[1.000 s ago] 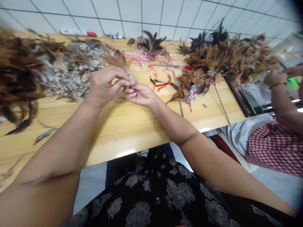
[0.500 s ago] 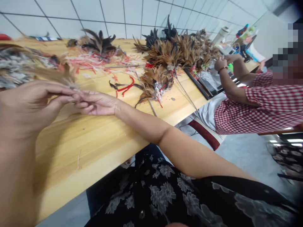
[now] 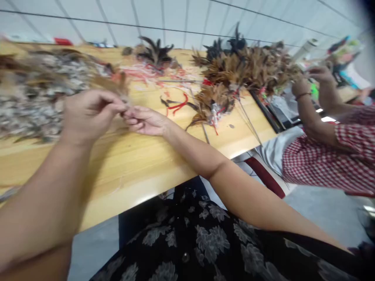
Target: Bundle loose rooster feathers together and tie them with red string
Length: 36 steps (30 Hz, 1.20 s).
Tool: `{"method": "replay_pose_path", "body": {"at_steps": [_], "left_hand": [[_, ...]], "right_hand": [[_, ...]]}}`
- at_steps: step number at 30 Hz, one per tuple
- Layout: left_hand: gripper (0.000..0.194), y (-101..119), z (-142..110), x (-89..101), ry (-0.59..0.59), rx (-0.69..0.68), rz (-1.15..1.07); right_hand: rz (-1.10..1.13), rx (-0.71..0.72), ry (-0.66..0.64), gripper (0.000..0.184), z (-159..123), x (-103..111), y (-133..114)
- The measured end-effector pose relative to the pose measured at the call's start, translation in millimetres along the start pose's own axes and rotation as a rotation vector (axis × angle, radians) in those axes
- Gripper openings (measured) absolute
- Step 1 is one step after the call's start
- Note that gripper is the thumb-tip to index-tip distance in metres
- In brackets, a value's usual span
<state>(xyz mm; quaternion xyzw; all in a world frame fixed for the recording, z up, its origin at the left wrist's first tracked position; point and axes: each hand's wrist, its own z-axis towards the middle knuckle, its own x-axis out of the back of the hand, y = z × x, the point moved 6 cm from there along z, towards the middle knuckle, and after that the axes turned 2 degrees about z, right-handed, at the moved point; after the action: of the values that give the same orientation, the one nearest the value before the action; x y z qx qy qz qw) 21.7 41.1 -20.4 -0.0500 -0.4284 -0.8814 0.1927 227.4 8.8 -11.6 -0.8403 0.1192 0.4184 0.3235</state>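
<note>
My left hand point(image 3: 90, 113) is closed in a pinch, thumb against fingers, on the lower end of a small bunch of brown feathers point(image 3: 118, 84). Meeting it fingertip to fingertip, my right hand point(image 3: 146, 120) is closed at the base of the same feathers; motion blur softens the exact grip. Beyond my left hand spreads a large heap of grey, white and brown feathers point(image 3: 38, 86). To the right of my right hand lie red strips point(image 3: 179, 104) and a brown feather bundle point(image 3: 215, 99) with a thin stick.
Several brown feather bundles point(image 3: 249, 66) are piled farther right, near a black-edged tray point(image 3: 265, 111). Pink and white shreds point(image 3: 137, 74) lie by dark feathers point(image 3: 156, 50). A co-worker in a checked shirt point(image 3: 316, 160) works at the right. The wooden table point(image 3: 123, 187) meets a tiled wall.
The view has swung left, so everything sits farther right and more of the feather heap shows. My hands stay joined at the small feather bunch.
</note>
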Motion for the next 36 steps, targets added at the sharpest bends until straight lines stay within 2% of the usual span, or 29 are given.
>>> {"method": "replay_pose_path", "body": {"at_steps": [2,4,5,9,14,18,26,32,36], "left_hand": [[0.050,4,0,-8.7,-0.005,-0.134,-0.034],[0.070,-2,1,-10.9,-0.007,-0.135,-0.069],[0.072,-6,1,-12.4,-0.045,-0.101,-0.058],[0.072,-15,-1,-12.6,-0.150,-0.005,0.016],[0.070,-19,1,-12.1,-0.084,-0.099,0.037],[0.056,-29,2,-13.2,-0.076,-0.015,-0.039],[0.063,-18,3,-8.9,-0.140,0.039,-0.227],[0.062,-22,6,-5.3,-0.193,0.098,-0.228],[0.057,-16,6,-1.2,-0.227,0.152,-0.263]], "right_hand": [[-0.008,-0.050,-0.008,0.034,24,-8,15],[-0.016,-0.071,-0.012,0.040,39,-13,24],[-0.016,-0.071,-0.016,0.043,44,-13,26],[-0.008,-0.040,-0.034,0.046,49,-11,23],[-0.014,0.002,-0.032,0.046,48,-9,18],[0.005,0.019,-0.021,0.045,49,-10,18],[-0.011,0.012,-0.051,0.045,50,-13,18],[0.015,0.001,-0.073,0.040,54,-10,19],[0.044,0.004,-0.077,0.042,56,-8,19]]}}
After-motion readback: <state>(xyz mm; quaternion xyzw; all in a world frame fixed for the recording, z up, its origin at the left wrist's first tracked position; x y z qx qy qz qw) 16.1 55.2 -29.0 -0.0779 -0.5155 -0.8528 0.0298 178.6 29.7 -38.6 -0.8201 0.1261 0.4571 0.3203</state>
